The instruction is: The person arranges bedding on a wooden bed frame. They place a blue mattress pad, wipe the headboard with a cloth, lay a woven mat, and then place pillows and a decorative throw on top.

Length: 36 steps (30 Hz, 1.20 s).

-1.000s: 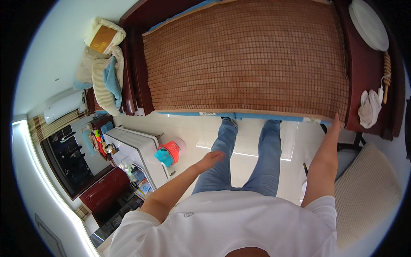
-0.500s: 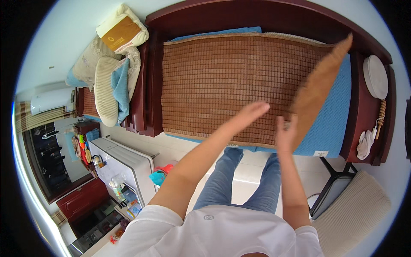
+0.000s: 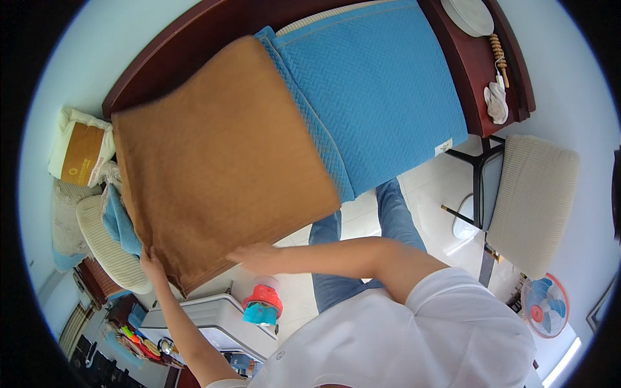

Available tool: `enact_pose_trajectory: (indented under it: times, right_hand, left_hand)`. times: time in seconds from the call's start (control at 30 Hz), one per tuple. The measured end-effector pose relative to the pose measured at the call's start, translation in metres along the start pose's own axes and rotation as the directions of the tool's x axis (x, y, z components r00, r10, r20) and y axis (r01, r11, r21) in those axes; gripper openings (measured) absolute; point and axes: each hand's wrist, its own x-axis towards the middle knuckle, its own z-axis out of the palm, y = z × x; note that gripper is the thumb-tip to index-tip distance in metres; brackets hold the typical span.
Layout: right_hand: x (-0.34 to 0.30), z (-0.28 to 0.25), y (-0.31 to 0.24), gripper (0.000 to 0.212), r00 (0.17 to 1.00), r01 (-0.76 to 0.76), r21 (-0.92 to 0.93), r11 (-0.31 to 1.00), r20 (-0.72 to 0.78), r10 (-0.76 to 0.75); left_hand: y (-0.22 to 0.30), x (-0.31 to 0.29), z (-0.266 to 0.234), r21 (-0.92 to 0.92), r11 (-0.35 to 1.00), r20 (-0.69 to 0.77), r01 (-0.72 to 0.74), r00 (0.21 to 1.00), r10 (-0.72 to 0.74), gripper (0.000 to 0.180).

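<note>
Mat (image 3: 226, 155) is on the bed (image 3: 174, 84), around 10 o'clock of the view, plain tan face up, slightly blurred. It covers the left part of the bed; blue pad (image 3: 388, 97) shows bare at 1 o'clock, right up against the mat's edge.

Left hand (image 3: 152, 265) at 8 o'clock: fingers closed around the mat's side edge, thumb up. Right hand (image 3: 255, 258) at 7 o'clock: fingertips touch the mat's near edge, palm down, blurred; can't tell if it grips or just presses, nor how far open it is. Mat corner points to 8 o'clock, between the two hands. Right forearm crosses in front of the jeans (image 3: 330, 278) at 6 o'clock.

Near the left hand, 8 to 9 o'clock: blue cloth (image 3: 119, 223), ribbed cream pillow (image 3: 107, 246). Packaged bedding (image 3: 81, 149) at 9. Red and teal bucket (image 3: 263, 307) on the floor at 7, beside a white unit (image 3: 236, 322).

At 2 o'clock, on the bed's end ledge: wooden roller (image 3: 498, 55), white cloth (image 3: 496, 103); round white disc (image 3: 471, 16) just above them. Chair (image 3: 482, 174) at 3, ribbed cream cushion (image 3: 537, 200) against it. Fan (image 3: 545, 305) at 4.
</note>
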Motion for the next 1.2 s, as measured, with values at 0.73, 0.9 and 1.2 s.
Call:
enact_pose_trajectory:
  times: [0.73, 0.9, 1.2]
  right_hand:
    - [-0.33, -0.512, 0.479, 0.032, 0.349, -0.853, -0.027, 0.521, -0.771, 0.532]
    - [-0.287, -0.631, 0.474, 0.043, 0.4, -0.861, -0.21, 0.464, -0.843, 0.36]
    - [-0.191, -0.719, 0.515, 0.088, 0.57, -0.73, -0.445, 0.519, -0.815, 0.102]
  left_hand:
    - [0.444, 0.16, 0.393, -0.001, 0.889, 0.21, -0.459, 0.869, 0.449, 0.058]
    - [0.502, 0.238, 0.441, 0.153, 0.838, 0.067, -0.524, 0.851, 0.521, 0.065]
    - [0.516, 0.296, 0.462, 0.275, 0.906, 0.26, -0.321, 0.932, 0.251, 0.086]
